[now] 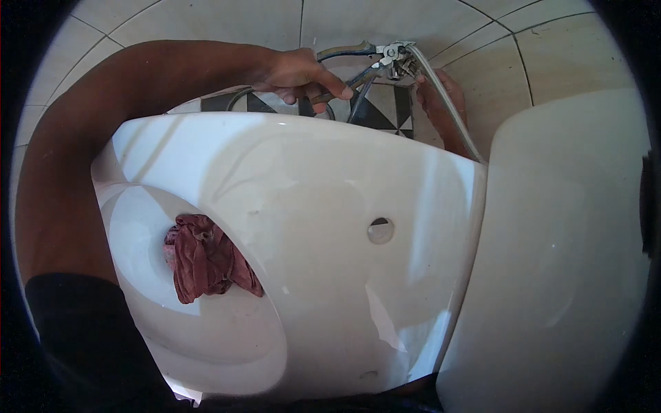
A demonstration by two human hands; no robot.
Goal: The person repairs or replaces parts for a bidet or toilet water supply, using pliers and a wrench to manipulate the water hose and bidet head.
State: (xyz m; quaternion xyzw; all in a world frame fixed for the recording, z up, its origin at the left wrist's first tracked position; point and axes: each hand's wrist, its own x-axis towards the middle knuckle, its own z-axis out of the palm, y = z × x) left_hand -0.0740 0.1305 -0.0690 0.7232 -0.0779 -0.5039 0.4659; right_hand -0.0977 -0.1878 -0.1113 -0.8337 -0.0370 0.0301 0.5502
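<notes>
At the back wall, my left hand (303,76) is closed around the lower handle of a pair of pliers (363,74). The handles are spread apart, and the upper one (344,50) is outside my grip. The pliers' jaws are at a metal valve (406,67), where a braided hose (441,93) joins. On the far side of that hose, my right hand (444,103) has its fingertips against the valve, the rest partly hidden by the hose and the toilet. Beneath my arms lies the white toilet (317,186).
A crumpled dark red cloth (206,258) sits in the toilet bowl. The white tank (551,241) stands on the right. Tiled wall (227,24) closes off the back, above a patterned black-and-white floor (385,107). A round hole (380,230) opens in the toilet's top.
</notes>
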